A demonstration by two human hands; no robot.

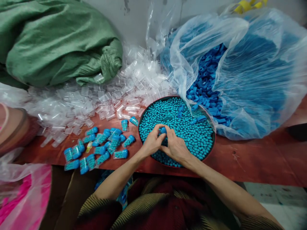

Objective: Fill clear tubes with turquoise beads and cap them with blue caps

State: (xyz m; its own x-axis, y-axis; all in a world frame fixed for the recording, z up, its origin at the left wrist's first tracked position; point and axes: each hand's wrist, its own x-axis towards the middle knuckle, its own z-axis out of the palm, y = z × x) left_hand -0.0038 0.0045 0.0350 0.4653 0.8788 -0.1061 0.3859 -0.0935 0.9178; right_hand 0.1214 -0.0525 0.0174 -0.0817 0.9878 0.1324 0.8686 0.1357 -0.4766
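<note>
My left hand (152, 139) and my right hand (176, 145) meet over a round basin (214, 135) of turquoise beads (165, 110). Both are closed around one small container, and its blue cap (163, 130) peeks out between my fingers. The container's body is mostly hidden by the hands. A few loose blue caps (201, 118) lie on the beads at the basin's right side. Left of the basin, several capped clear containers filled with beads (114, 144) are scattered on the red table top (230, 159).
Empty clear containers (134, 86) are heaped behind, beside a green cloth bundle (62, 44). A translucent plastic bag (251, 73) spills blue caps at right, overlapping the basin's rim. At far left stand a pinkish bucket (11, 127) and a bag with pink pieces (26, 195).
</note>
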